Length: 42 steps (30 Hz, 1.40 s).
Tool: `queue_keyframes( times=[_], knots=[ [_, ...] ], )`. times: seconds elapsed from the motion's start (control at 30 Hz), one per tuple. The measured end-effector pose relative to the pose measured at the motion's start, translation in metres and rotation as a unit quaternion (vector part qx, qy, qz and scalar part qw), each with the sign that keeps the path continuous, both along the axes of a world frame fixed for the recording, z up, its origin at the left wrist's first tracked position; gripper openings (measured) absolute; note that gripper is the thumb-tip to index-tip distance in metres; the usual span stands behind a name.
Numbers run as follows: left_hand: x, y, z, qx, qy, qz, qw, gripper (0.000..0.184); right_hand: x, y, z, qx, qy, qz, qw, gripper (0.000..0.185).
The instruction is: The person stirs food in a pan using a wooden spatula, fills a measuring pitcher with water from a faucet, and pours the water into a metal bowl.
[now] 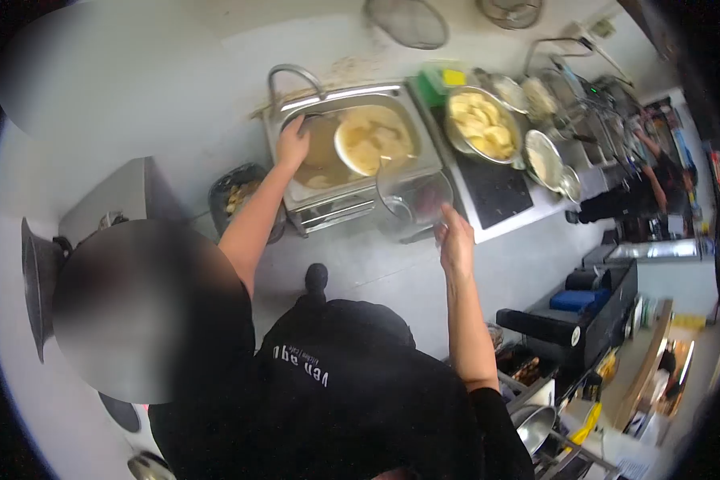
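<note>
Round steel bowl [461, 145] at right filled; white round bowl [344, 150] seemingly pending; clear round container [413, 200] pinched by right hand [456, 242]; left hand [294, 142] fingers unclear.

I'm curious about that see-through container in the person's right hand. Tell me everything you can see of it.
The see-through container is colourless with a rounded outline; it looks like plastic, though glass is possible. The right hand holds it by its edge, off to the right of the sink's front in this view. A dull reddish patch shows on or through it. Blur hides its exact tilt and whether anything is inside.
</note>
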<state>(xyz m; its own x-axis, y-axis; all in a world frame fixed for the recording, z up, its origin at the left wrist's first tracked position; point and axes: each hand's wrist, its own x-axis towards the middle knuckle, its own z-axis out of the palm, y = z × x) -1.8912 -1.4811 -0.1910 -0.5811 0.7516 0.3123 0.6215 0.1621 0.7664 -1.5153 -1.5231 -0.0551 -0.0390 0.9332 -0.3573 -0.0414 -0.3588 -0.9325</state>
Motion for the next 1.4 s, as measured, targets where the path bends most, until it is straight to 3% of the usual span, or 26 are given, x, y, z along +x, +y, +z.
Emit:
queue_keyframes(
  times=[0.1, 0.17, 0.23, 0.27, 0.3, 0.33, 0.37, 0.4, 0.5, 0.6, 0.73, 0.8, 0.87, 0.97, 1.07, 1.17, 1.23, 1.27, 1.33, 1.4],
  knots=[
    [-0.033, 0.030, -0.005, -0.078, 0.043, 0.019, 0.996, 0.047, -0.056, 0.043, -0.037, 0.014, 0.001, 0.069, 0.997, 0.030],
    [-0.062, 0.054, -0.039, -0.065, 0.065, 0.029, 0.995, 0.054, -0.089, 0.067, -0.049, 0.026, -0.032, 0.113, 0.993, 0.030],
    [-0.070, 0.060, -0.014, -0.104, -0.006, -0.006, 0.995, 0.060, -0.118, 0.092, -0.054, 0.012, -0.008, 0.139, 0.990, 0.033],
    [-0.089, 0.078, -0.047, -0.122, 0.011, 0.002, 0.992, 0.061, -0.131, 0.102, -0.061, 0.002, 0.025, 0.150, 0.988, 0.036],
    [-0.091, 0.082, -0.044, -0.132, -0.024, 0.003, 0.991, 0.057, -0.140, 0.116, -0.072, -0.012, 0.037, 0.163, 0.986, 0.033],
    [-0.110, 0.102, -0.080, -0.100, 0.052, 0.003, 0.994, 0.056, -0.145, 0.124, -0.078, -0.018, 0.029, 0.186, 0.982, 0.033],
    [-0.098, 0.092, -0.042, -0.148, -0.076, -0.002, 0.986, 0.059, -0.153, 0.134, -0.080, -0.022, 0.050, 0.207, 0.977, 0.031],
    [-0.097, 0.103, -0.060, -0.139, -0.084, 0.019, 0.987, 0.062, -0.164, 0.141, -0.082, -0.026, 0.076, 0.224, 0.971, 0.029],
    [-0.087, 0.092, -0.022, -0.137, -0.280, 0.007, 0.950, 0.083, -0.180, 0.152, -0.089, -0.045, 0.086, 0.232, 0.968, 0.033],
    [-0.099, 0.102, -0.055, -0.158, -0.098, 0.036, 0.982, 0.079, -0.187, 0.165, -0.094, -0.046, 0.096, 0.260, 0.960, 0.040],
    [-0.096, 0.104, -0.065, -0.114, -0.093, 0.035, 0.988, 0.085, -0.197, 0.167, -0.088, -0.031, 0.139, 0.304, 0.942, 0.049],
    [-0.083, 0.115, -0.062, -0.112, -0.059, 0.115, 0.985, 0.089, -0.204, 0.172, -0.096, -0.024, 0.142, 0.295, 0.944, 0.049],
    [-0.080, 0.116, -0.054, -0.103, -0.074, 0.126, 0.984, 0.090, -0.203, 0.179, -0.106, -0.024, 0.144, 0.280, 0.949, 0.050],
    [-0.081, 0.111, -0.045, -0.126, -0.083, 0.129, 0.980, 0.086, -0.198, 0.188, -0.112, -0.014, 0.172, 0.290, 0.941, 0.040],
    [-0.087, 0.095, -0.038, -0.148, -0.270, 0.045, 0.950, 0.079, -0.201, 0.193, -0.110, -0.003, 0.183, 0.304, 0.935, 0.039],
    [-0.101, 0.095, -0.086, -0.096, -0.070, 0.034, 0.992, 0.066, -0.210, 0.190, -0.100, 0.003, 0.179, 0.273, 0.945, 0.040],
    [-0.104, 0.089, -0.096, -0.121, 0.179, -0.022, 0.976, 0.064, -0.213, 0.185, -0.095, -0.005, 0.152, 0.264, 0.953, 0.047],
    [-0.100, 0.088, -0.103, -0.124, 0.178, -0.024, 0.976, 0.064, -0.213, 0.185, -0.100, -0.009, 0.151, 0.262, 0.953, 0.047],
    [-0.084, 0.070, -0.072, -0.271, 0.146, -0.034, 0.951, 0.059, -0.216, 0.189, -0.108, -0.004, 0.173, 0.242, 0.955, 0.047],
    [-0.087, 0.068, -0.058, -0.263, 0.137, -0.043, 0.954, 0.057, -0.220, 0.182, -0.102, -0.014, 0.168, 0.253, 0.953, 0.046]
  ],
)
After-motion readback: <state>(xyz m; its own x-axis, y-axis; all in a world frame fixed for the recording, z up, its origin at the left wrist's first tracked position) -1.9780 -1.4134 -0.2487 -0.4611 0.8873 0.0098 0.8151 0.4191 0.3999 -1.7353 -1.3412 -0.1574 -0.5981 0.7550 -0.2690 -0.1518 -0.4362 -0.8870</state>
